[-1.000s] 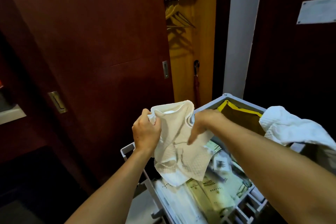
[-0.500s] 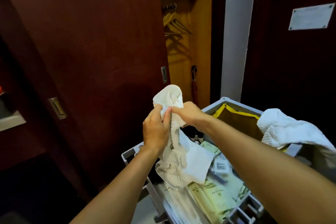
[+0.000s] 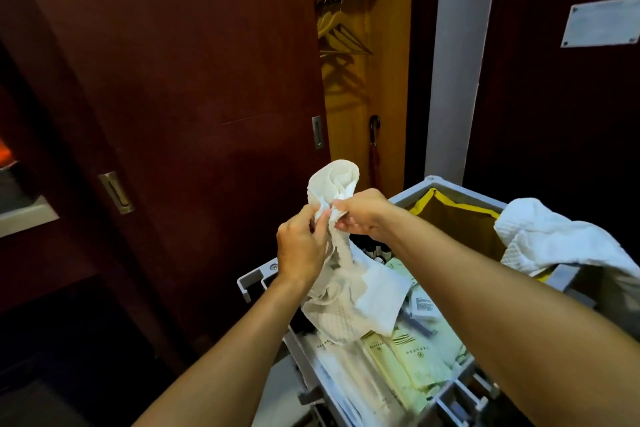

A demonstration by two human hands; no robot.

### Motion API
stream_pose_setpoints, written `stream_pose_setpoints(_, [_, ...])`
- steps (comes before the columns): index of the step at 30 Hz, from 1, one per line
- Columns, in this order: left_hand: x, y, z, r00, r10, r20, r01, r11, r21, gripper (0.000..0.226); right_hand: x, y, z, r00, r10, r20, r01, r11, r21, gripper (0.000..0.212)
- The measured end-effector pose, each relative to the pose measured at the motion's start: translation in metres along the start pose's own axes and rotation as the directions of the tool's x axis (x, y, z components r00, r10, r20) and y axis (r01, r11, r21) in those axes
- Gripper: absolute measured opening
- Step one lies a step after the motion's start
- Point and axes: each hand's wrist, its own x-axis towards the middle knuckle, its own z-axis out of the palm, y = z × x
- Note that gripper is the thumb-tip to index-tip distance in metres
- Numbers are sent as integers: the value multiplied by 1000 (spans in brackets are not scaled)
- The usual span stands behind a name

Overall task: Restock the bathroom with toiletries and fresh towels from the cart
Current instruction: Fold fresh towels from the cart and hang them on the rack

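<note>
Left of the cart [image 3: 446, 184] stands a dark sliding wardrobe door [image 3: 180, 80]; beyond the cart's far corner, hangers [image 3: 341, 35] and an umbrella [image 3: 374, 152] sit in the open wardrobe. A white towel [image 3: 554, 236] drapes over the cart's right rim, beside its yellow-edged bag [image 3: 460, 218]. Above the cart's tray, you hold a small cream cloth [image 3: 334, 180], gathered upright. Your left hand [image 3: 301, 246] and right hand [image 3: 363, 215] both pinch it at mid-height, its tail hanging onto the toiletry packets [image 3: 412, 360] below.
</note>
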Motion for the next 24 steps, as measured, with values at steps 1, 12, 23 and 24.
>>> stream_pose_setpoints(1, [-2,-2,-1,1000,-1,0,1,1000,-3,27,0,0,0,1000,10,-4,-10,1000,3,18])
stream_pose_setpoints(12, [-14,-8,-5,970,89,227,-100,994,39,29,-6,2,0,994,98,44,-97,995,-27,8])
stream_pose_setpoints(23, [-5,0,-6,991,-15,133,-4,990,141,37,7,10,-15,752,-587,-301,243,671,-701,14])
stream_pose_setpoints(24, [-5,-1,-6,992,-16,122,-3,987,158,37,10,11,-19,692,-678,-246,313,589,-745,9])
